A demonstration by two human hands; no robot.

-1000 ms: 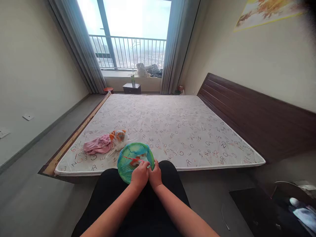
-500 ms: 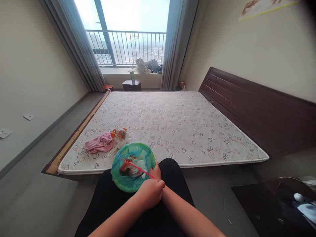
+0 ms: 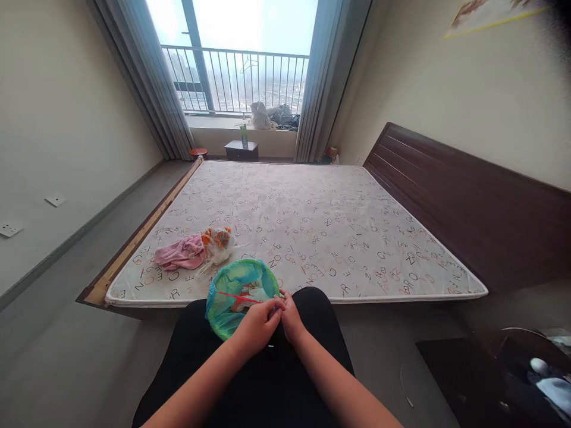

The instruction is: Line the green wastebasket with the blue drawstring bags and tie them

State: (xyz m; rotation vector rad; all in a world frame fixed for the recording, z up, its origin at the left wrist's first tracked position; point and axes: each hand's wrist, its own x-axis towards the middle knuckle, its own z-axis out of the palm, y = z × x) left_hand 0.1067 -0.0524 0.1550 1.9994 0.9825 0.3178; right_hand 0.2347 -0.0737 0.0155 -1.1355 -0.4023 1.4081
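A green-blue bin lined with a thin bag (image 3: 223, 324) sits on my lap, with crumpled white and orange waste (image 3: 245, 297) inside. Across its opening runs a red drawstring (image 3: 232, 296), pulled taut. My left hand (image 3: 261, 321) is closed on the red drawstring at the right side of the rim. Beside it, touching its fingertips, my right hand (image 3: 291, 315) pinches at the rim; what lies between its fingers is too small to name.
On the mattress (image 3: 312, 226) lie a pink cloth (image 3: 181, 252) and a clear-and-orange plastic bag (image 3: 217, 241). A dark headboard (image 3: 468, 184) stands at the right. A dark low table (image 3: 459, 368) with items is at the lower right.
My left hand has moved up and left, off my right wrist, to the rim. My right hand now meets its fingertips. The bin has tilted and shifted slightly right.
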